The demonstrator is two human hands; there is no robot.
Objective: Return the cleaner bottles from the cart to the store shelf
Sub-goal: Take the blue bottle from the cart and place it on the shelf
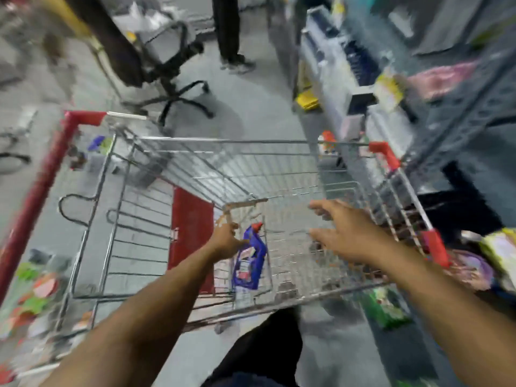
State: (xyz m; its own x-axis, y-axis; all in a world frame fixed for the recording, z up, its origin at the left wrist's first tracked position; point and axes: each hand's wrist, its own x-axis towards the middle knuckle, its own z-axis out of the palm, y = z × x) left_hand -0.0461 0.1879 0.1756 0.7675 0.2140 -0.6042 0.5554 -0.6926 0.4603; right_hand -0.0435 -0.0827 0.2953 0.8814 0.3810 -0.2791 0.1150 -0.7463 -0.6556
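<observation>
Looking down: a head-worn camera shows two bare forearms reaching into a shopping cart; the whole picture is motion-blurred.
Cart: a silver wire shopping cart (279,163) with red plastic corner guards fills the middle, its red handle bar running along the 9 o'clock edge.
Red panel: a flat red plastic flap (192,233) lies inside the cart, at 9 o'clock from the bottle.
Bottle: a blue plastic cleaner bottle with a red cap and a pale label (250,261) sits inside the cart basket just below centre, cap pointing toward 12 o'clock, resting against the wire.
Left hand: the left hand (226,241) is closed around the bottle's neck, fingers touching the blue plastic just under the cap.
Right hand: the right hand (343,233) hovers over the basket at 3 o'clock from the bottle, fingers spread wide, holding nothing.
Shelf: a grey metal store shelf (452,121) stocked with blurred packages rises from 1 to 3 o'clock, just beside the cart.
Chair: a black swivel office chair (178,79) stands on the grey floor at 11 o'clock.
Bystander: a person's dark trouser legs (227,29) and shoes show at 12 o'clock.
Wearer: a dark-clothed leg (268,344) shows at 6 o'clock.
</observation>
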